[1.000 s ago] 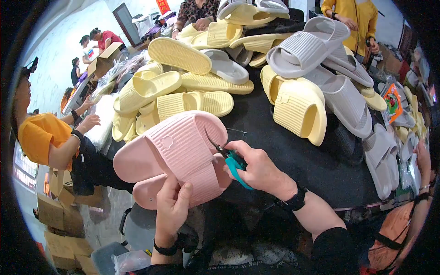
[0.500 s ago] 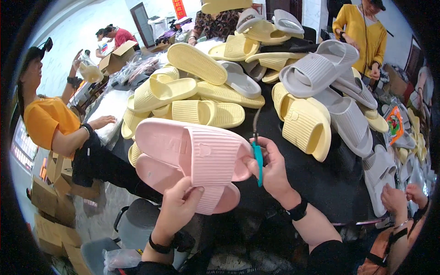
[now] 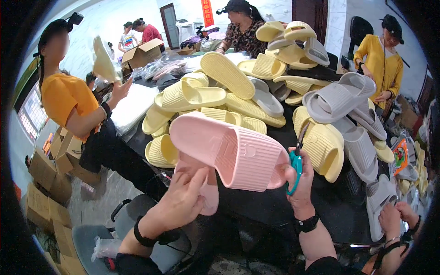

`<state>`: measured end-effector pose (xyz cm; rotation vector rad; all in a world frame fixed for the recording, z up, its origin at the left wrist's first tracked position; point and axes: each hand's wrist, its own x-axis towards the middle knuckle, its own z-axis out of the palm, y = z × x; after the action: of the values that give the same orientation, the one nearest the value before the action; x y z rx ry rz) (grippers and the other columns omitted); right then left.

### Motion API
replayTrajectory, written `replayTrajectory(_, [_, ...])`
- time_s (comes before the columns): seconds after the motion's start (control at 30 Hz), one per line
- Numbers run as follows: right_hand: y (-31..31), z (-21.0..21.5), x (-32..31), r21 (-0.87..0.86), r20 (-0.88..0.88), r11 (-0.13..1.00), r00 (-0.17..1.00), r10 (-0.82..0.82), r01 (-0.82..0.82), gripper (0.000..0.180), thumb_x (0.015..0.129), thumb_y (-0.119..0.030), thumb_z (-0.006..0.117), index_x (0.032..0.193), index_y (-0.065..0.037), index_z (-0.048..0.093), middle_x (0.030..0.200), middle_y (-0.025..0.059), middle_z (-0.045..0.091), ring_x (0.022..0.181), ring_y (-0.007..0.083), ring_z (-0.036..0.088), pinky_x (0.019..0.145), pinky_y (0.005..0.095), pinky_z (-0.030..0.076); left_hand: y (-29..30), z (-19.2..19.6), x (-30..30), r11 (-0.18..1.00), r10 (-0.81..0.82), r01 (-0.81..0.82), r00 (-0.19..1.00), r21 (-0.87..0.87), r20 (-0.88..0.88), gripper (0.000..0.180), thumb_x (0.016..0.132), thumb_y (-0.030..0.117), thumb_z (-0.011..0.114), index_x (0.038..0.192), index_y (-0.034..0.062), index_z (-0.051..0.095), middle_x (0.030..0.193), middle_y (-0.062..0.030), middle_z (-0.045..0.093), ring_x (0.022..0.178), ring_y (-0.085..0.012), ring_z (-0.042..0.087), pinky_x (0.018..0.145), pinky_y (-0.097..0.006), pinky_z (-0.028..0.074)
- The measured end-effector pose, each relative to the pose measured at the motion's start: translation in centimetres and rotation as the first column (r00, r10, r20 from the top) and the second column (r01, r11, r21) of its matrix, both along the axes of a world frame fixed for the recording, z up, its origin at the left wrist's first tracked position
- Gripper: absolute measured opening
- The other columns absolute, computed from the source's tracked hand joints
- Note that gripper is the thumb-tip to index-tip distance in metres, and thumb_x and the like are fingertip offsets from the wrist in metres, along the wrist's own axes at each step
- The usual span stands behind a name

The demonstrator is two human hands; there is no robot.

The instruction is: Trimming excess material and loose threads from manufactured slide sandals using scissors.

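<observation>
- A pink slipper is held above the bench's near edge, gripped by the left hand.
- Teal scissors are clasped in the right hand, beside the slipper's right edge.
- Trimming is judged unfinished; yellow slippers are piled beyond.

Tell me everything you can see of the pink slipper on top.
The pink slipper is a soft, foam-looking slide with a wide ribbed strap and a smooth, thick sole. It is held up over the black table's near edge, tilted, toe toward the right hand, which grips that end along with teal-handled scissors. A second pink slipper lies under it, in the left hand.
</observation>
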<state>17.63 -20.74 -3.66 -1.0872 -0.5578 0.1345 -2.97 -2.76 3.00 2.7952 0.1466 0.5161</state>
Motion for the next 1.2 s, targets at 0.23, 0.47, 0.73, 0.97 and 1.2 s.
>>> replayTrajectory(0.23, [-1.0, 0.3, 1.1, -0.194, 0.113, 0.981, 0.992, 0.050, -0.028, 0.042, 0.075, -0.003, 0.065, 0.114, -0.003, 0.050, 0.098, 0.0017, 0.056, 0.084, 0.0077, 0.054, 0.074, 0.0220, 0.045, 3.4, 0.2, -2.2, 0.890, -0.062, 0.034, 0.997, 0.454, 0.047, 0.029, 0.077, 0.007, 0.053, 0.106, 0.0031, 0.057, 0.092, -0.0061, 0.060, 0.096, -0.0234, 0.052, 0.097, -0.041, 0.030])
replayTrajectory(0.47, [-1.4, 0.8, 1.2, -0.334, 0.067, 0.926, 0.975, 0.210, -0.177, 0.046, 0.073, -0.011, 0.071, 0.113, -0.002, 0.051, 0.092, 0.0005, 0.057, 0.080, 0.0050, 0.054, 0.069, 0.0194, 0.045, 4.9, -0.9, -3.0, 0.852, -0.163, 0.188, 0.982, 0.489, -0.093, 0.021, 0.075, 0.010, 0.052, 0.095, 0.0059, 0.058, 0.094, -0.0038, 0.057, 0.103, -0.0206, 0.049, 0.106, -0.043, 0.024])
replayTrajectory(0.73, [-0.7, -0.2, 2.1, -0.353, -0.025, 0.913, 0.977, 0.211, -0.206, 0.047, 0.070, -0.016, 0.073, 0.110, -0.002, 0.053, 0.097, 0.0013, 0.056, 0.086, 0.0088, 0.055, 0.078, 0.0227, 0.045, 6.2, -2.5, -2.3, 0.797, -0.182, 0.162, 0.983, 0.582, -0.025, 0.027, 0.072, 0.012, 0.056, 0.098, 0.0081, 0.058, 0.114, -0.0098, 0.051, 0.116, -0.0282, 0.043, 0.104, -0.047, 0.026])
replayTrajectory(0.97, [-0.7, -0.6, 2.3, -0.352, -0.048, 0.897, 0.963, 0.267, -0.266, 0.050, 0.074, -0.018, 0.074, 0.114, 0.000, 0.050, 0.097, 0.0034, 0.059, 0.086, 0.0091, 0.056, 0.076, 0.0225, 0.047, 8.7, -5.5, -4.8, 0.920, 0.389, -0.392, 0.918, 0.025, 0.082, 0.085, 0.064, 0.027, 0.075, 0.135, 0.0029, 0.036, 0.137, -0.0268, 0.032, 0.128, -0.0413, 0.030, 0.106, -0.046, 0.024])
replayTrajectory(1.2, [-0.3, -0.9, 2.1, -0.425, -0.047, 0.854, 0.949, 0.312, -0.302, 0.053, 0.070, -0.023, 0.075, 0.112, -0.001, 0.051, 0.096, 0.0020, 0.058, 0.085, 0.0093, 0.056, 0.077, 0.0229, 0.046, 11.1, -10.0, -5.7, 0.767, 0.378, -0.261, 0.922, -0.586, 0.084, 0.107, 0.064, 0.049, 0.078, 0.139, -0.0035, 0.022, 0.137, -0.0208, 0.034, 0.129, -0.0301, 0.033, 0.107, -0.038, 0.025])
